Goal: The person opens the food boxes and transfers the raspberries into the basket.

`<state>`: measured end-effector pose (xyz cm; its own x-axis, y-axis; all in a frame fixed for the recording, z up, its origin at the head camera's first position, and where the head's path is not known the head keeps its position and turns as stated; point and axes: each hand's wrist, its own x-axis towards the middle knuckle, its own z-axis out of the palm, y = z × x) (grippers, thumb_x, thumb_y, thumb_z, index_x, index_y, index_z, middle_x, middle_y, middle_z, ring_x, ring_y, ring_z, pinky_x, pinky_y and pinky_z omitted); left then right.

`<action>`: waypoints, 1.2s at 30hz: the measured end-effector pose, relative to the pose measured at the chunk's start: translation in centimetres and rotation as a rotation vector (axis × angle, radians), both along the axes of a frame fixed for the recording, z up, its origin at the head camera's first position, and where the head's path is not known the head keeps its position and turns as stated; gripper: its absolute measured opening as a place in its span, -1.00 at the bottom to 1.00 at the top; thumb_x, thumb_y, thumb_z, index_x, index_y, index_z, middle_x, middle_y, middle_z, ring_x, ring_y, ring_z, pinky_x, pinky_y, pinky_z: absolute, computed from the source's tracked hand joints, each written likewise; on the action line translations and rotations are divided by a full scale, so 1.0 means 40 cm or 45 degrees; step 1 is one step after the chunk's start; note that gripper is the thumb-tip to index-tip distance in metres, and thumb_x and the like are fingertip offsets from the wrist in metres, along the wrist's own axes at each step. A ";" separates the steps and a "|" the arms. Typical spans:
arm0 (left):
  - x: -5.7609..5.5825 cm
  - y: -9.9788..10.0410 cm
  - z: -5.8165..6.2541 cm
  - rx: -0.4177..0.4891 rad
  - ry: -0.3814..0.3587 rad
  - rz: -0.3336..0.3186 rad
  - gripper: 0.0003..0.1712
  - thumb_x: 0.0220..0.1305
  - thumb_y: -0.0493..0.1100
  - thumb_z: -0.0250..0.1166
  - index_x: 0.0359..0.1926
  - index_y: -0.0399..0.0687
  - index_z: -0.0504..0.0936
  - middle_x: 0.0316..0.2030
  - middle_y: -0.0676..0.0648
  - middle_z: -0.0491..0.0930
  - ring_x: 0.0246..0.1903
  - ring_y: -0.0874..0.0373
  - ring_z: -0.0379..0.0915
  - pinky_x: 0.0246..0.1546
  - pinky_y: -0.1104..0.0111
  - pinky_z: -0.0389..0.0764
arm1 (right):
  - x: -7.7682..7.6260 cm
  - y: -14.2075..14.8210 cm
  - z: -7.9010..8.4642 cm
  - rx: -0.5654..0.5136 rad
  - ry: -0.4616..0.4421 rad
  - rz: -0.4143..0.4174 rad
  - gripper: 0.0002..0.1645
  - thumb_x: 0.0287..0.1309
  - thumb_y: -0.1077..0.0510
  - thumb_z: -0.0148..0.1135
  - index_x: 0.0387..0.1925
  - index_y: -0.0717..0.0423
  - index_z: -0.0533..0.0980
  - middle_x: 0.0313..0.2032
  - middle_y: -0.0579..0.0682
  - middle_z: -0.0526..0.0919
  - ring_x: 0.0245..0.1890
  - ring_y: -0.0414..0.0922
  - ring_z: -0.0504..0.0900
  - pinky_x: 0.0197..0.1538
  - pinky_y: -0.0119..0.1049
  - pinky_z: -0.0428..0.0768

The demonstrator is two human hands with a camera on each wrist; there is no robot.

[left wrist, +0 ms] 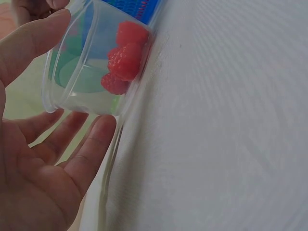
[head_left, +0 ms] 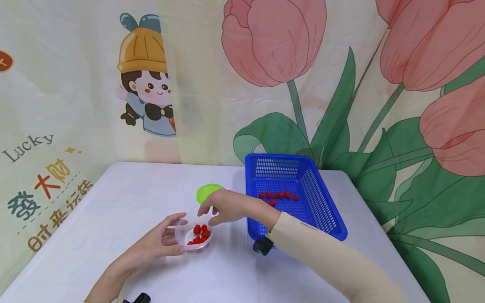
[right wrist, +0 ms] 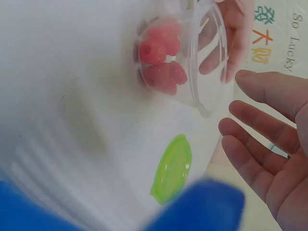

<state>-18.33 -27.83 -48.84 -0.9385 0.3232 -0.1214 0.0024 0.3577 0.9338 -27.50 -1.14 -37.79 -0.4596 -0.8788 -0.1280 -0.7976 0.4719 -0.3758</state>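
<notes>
A clear plastic tub (head_left: 182, 233) stands on the white table with several red raspberries (head_left: 197, 229) in its bottom. My left hand (head_left: 161, 240) holds the tub from its left side, thumb toward the front and fingers round the back; the left wrist view shows the thumb at the rim and fingertips along the wall (left wrist: 77, 103). Above the tub's right rim hovers my right hand (head_left: 227, 206). Its fingers are loosely bent with nothing between them, as the right wrist view shows with the hand (right wrist: 274, 139) just beyond the rim.
A blue plastic basket (head_left: 329, 206) stands to the right, with more raspberries (head_left: 281, 195) lying on its floor, partly hidden by my right arm. Behind the tub lies a bright green lid (head_left: 204, 192). A printed cloth (head_left: 204, 84) hangs behind the table.
</notes>
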 end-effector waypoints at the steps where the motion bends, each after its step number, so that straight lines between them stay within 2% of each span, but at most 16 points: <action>1: 0.000 0.000 -0.001 0.003 0.001 -0.003 0.13 0.24 -0.08 0.59 0.65 0.12 0.09 0.55 -0.23 0.23 0.42 -0.25 0.38 0.22 0.26 0.64 | 0.002 -0.006 -0.001 0.007 -0.004 0.002 -0.57 0.32 0.13 0.50 0.20 -0.04 0.71 0.00 -0.16 0.77 -0.15 -0.35 0.65 -0.06 -0.61 0.58; 5: 0.001 -0.001 -0.002 0.007 0.005 -0.007 0.13 0.24 -0.08 0.59 0.65 0.12 0.09 0.55 -0.23 0.22 0.41 -0.24 0.39 0.18 0.38 0.63 | 0.006 -0.025 -0.012 0.026 -0.021 -0.010 -0.57 0.31 0.15 0.50 0.20 0.00 0.71 0.01 -0.11 0.78 -0.19 -0.33 0.64 -0.10 -0.60 0.59; 11: 0.003 -0.001 -0.001 0.010 0.001 -0.004 0.12 0.24 -0.07 0.59 0.65 0.14 0.10 0.55 -0.22 0.23 0.41 -0.24 0.39 0.17 0.40 0.62 | 0.004 -0.045 -0.040 0.043 -0.014 -0.031 -0.56 0.32 0.14 0.49 0.21 0.02 0.70 0.03 -0.05 0.78 -0.22 -0.32 0.61 -0.15 -0.59 0.58; 21: 0.001 0.002 0.000 -0.007 -0.013 0.010 0.13 0.24 -0.05 0.59 0.65 0.13 0.10 0.55 -0.21 0.23 0.41 -0.25 0.38 0.25 0.14 0.64 | 0.006 -0.061 -0.079 0.032 -0.003 -0.087 -0.60 0.33 0.14 0.48 0.18 -0.02 0.72 -0.02 -0.10 0.80 -0.21 -0.34 0.63 -0.17 -0.59 0.58; 30: 0.000 0.008 0.005 0.003 -0.024 0.004 0.14 0.24 -0.05 0.59 0.66 0.11 0.08 0.56 -0.23 0.22 0.42 -0.27 0.38 0.24 0.15 0.65 | 0.015 -0.066 -0.086 0.032 0.023 -0.119 -0.63 0.35 0.16 0.45 0.17 -0.01 0.73 0.00 -0.11 0.82 -0.01 -0.21 0.74 -0.13 -0.61 0.59; 36: 0.000 0.006 0.005 0.008 -0.017 -0.003 0.14 0.25 -0.06 0.59 0.66 0.10 0.07 0.56 -0.24 0.21 0.42 -0.27 0.38 0.23 0.20 0.65 | 0.022 -0.076 -0.090 0.073 0.040 -0.137 -0.63 0.35 0.16 0.46 0.16 -0.04 0.74 -0.02 -0.16 0.82 0.02 -0.23 0.74 -0.06 -0.59 0.60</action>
